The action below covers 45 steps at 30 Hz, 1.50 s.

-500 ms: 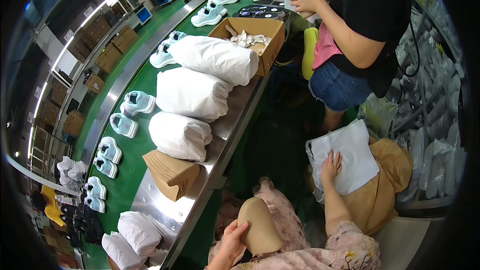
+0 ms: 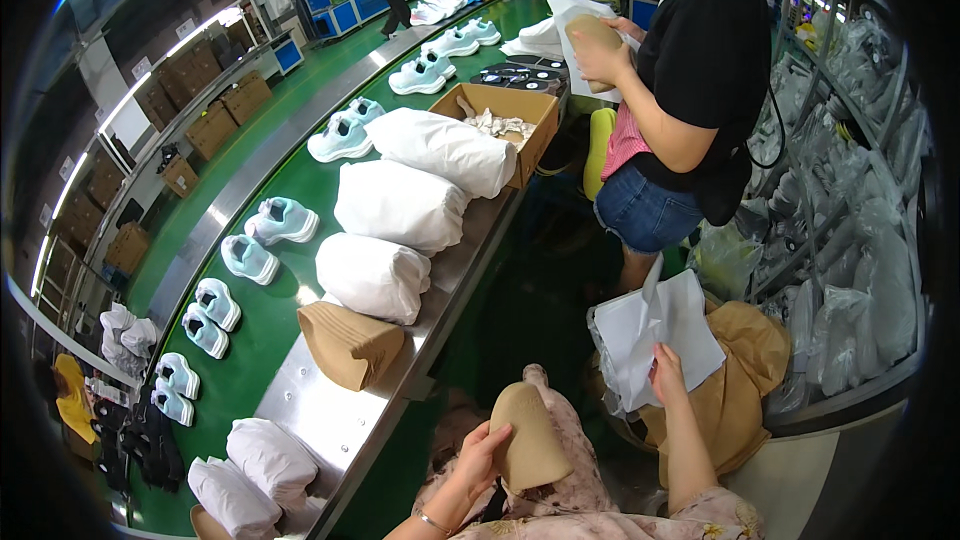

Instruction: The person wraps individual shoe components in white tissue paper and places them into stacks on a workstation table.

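My left hand [image 2: 480, 455] grips a brown molded-paper shoe insert [image 2: 532, 438], rounded at its top end, above my lap. To the right, the fingers of my right hand [image 2: 668, 378] are closed on the near edge of a sheet of white tissue paper [image 2: 650, 315]. Part of that sheet bends up off a stack of white paper [image 2: 695, 325]. Clear plastic wraps the stack's left side, and a crumpled brown paper bag [image 2: 745, 360] lies beside and under it. A nested stack of brown inserts [image 2: 352, 342] rests on the metal ledge to my left.
White-wrapped bundles [image 2: 400, 202] line the metal ledge [image 2: 335, 410]. Pale blue sneakers [image 2: 282, 220] stand in pairs on the green conveyor [image 2: 250, 325]. Farther along is an open cardboard box [image 2: 540, 140]. A co-worker [image 2: 690, 90] stands ahead, holding a brown insert and white paper. Racks of plastic-bagged items [image 2: 860, 270] fill the right.
My right hand lay flat on the paper stack; now its fingers pinch a sheet, part of which has lifted. My left hand still holds the insert. The whole view has shifted slightly.
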Available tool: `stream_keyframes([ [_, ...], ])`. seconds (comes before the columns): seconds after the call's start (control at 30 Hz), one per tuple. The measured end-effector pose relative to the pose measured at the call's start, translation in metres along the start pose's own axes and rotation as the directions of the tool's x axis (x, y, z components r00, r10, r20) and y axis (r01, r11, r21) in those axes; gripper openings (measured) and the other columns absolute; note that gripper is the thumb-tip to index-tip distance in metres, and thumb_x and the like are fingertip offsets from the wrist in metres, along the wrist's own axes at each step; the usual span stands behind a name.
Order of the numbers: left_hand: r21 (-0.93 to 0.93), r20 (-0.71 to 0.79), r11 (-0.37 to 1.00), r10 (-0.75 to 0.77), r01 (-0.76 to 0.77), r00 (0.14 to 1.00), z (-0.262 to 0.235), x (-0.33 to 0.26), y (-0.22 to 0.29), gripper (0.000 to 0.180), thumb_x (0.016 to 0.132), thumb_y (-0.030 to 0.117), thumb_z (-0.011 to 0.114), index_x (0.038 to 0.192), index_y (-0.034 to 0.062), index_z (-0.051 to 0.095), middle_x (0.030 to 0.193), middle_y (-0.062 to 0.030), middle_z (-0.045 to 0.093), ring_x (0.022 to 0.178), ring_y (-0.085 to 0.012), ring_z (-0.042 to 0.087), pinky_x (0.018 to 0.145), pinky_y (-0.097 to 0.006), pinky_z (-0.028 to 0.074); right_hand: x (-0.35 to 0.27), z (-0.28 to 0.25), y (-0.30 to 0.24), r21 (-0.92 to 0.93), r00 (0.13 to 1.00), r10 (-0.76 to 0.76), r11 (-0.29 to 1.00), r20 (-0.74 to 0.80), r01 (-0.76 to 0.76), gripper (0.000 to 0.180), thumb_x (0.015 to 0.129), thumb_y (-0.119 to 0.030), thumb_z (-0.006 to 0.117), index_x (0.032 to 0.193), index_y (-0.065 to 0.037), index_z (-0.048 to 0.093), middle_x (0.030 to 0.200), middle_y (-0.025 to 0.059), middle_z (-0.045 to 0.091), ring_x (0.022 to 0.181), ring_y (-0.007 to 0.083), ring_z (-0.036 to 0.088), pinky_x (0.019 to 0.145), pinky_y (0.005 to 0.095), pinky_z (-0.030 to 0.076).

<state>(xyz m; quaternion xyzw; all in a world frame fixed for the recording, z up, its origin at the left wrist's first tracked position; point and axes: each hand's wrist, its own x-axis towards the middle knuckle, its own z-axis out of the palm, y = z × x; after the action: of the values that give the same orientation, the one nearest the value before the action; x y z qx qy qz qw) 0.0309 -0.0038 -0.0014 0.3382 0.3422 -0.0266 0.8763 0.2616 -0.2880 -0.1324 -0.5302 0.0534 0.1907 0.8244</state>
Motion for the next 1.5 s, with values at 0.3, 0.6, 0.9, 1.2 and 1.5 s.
stream_keyframes([
  [0.3,0.053,0.021,0.941,0.334,-0.334,0.942,0.001,-0.01,0.016,0.023,0.088,0.016,0.059,0.107,0.0029,0.056,0.098,-0.002,0.061,0.09,-0.0115,0.056,0.079,-0.027,0.045,-0.154,0.152,-0.044,-0.424,0.907,0.025,0.889,0.421,0.172,0.036,0.094,-0.023,0.051,0.113,0.007,0.053,0.121,0.0117,0.053,0.112,0.0174,0.047,0.097,0.0262,0.033],
  [0.6,-0.038,0.08,0.885,0.465,-0.463,0.882,-0.016,-0.04,0.003,0.026,0.09,0.016,0.058,0.112,0.0027,0.054,0.102,-0.0029,0.06,0.09,-0.0086,0.056,0.079,-0.025,0.045,-0.222,0.224,-0.039,-0.549,0.601,-0.056,0.345,0.797,0.761,0.015,0.087,-0.014,0.053,0.084,0.0,0.058,0.115,0.0148,0.05,0.101,0.0283,0.051,0.081,0.0377,0.044],
  [0.9,-0.17,0.13,0.865,0.495,-0.473,0.859,-0.03,-0.066,-0.002,0.03,0.09,0.014,0.055,0.119,0.0056,0.051,0.109,-0.0037,0.059,0.097,-0.0118,0.057,0.085,-0.027,0.045,-0.196,0.25,-0.006,-0.639,0.621,-0.419,0.118,0.662,0.76,0.026,0.078,-0.01,0.059,0.101,-0.003,0.052,0.087,0.0131,0.055,0.073,0.0301,0.06,0.064,0.0386,0.049],
  [1.2,-0.273,0.037,0.839,0.498,-0.47,0.867,-0.062,-0.072,-0.012,0.032,0.092,0.015,0.052,0.122,0.0063,0.048,0.112,-0.0049,0.059,0.1,-0.0147,0.057,0.087,-0.031,0.046,-0.195,0.249,0.008,-0.814,0.803,0.15,0.177,0.577,0.553,0.047,0.081,-0.035,0.056,0.113,-0.001,0.053,0.095,0.0231,0.058,0.088,0.0418,0.057,0.079,0.0487,0.044],
  [1.5,-0.373,0.119,0.854,0.433,-0.364,0.893,-0.076,-0.072,-0.012,0.034,0.092,0.014,0.05,0.125,0.0087,0.045,0.119,-0.006,0.055,0.105,-0.0172,0.055,0.09,-0.034,0.045,-0.2,0.291,-0.009,-0.693,0.693,0.161,-0.068,0.702,0.718,0.065,0.073,-0.045,0.062,0.12,-0.003,0.048,0.107,0.0229,0.054,0.093,0.0373,0.058,0.077,0.0455,0.046],
])
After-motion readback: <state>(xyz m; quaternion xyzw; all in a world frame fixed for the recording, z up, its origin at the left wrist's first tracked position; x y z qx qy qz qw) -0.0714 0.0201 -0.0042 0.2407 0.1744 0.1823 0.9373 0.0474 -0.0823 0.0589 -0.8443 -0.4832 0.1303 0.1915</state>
